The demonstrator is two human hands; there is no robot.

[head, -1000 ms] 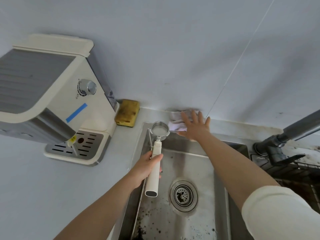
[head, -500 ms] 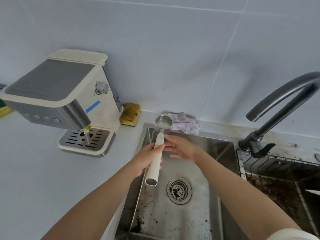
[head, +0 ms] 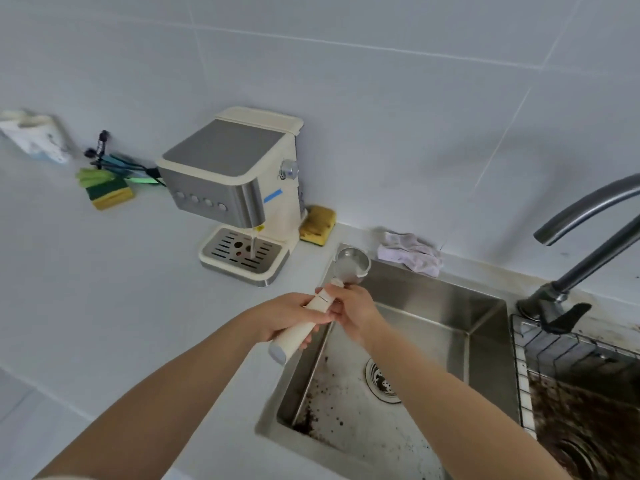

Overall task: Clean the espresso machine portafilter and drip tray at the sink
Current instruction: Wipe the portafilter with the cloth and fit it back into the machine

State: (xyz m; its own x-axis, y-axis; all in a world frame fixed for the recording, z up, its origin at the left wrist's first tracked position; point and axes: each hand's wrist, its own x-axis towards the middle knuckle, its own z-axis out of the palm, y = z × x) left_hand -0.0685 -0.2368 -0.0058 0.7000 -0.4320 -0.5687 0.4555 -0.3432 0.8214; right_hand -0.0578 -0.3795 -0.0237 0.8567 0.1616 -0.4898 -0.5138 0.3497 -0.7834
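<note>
The portafilter (head: 350, 265) has a steel basket and a cream handle, and it hangs over the left rim of the steel sink (head: 446, 317). My left hand (head: 289, 317) grips the handle near its middle. My right hand (head: 351, 311) holds the handle's upper end, just below the basket. The cream espresso machine (head: 235, 188) stands on the counter to the left, with its slotted drip tray (head: 242, 254) still seated at its base. Coffee grounds speckle the sink floor around the drain (head: 382, 381).
A crumpled pale cloth (head: 410, 252) lies behind the sink and a yellow sponge (head: 318, 225) beside the machine. A dark faucet (head: 588, 237) arches in from the right, over a wire rack (head: 571, 358). A green-yellow sponge (head: 109, 192) and brushes (head: 117, 162) lie far left.
My right hand left the cloth behind the sink and came back to grip the portafilter handle. The view pulled back and swung left, showing more counter.
</note>
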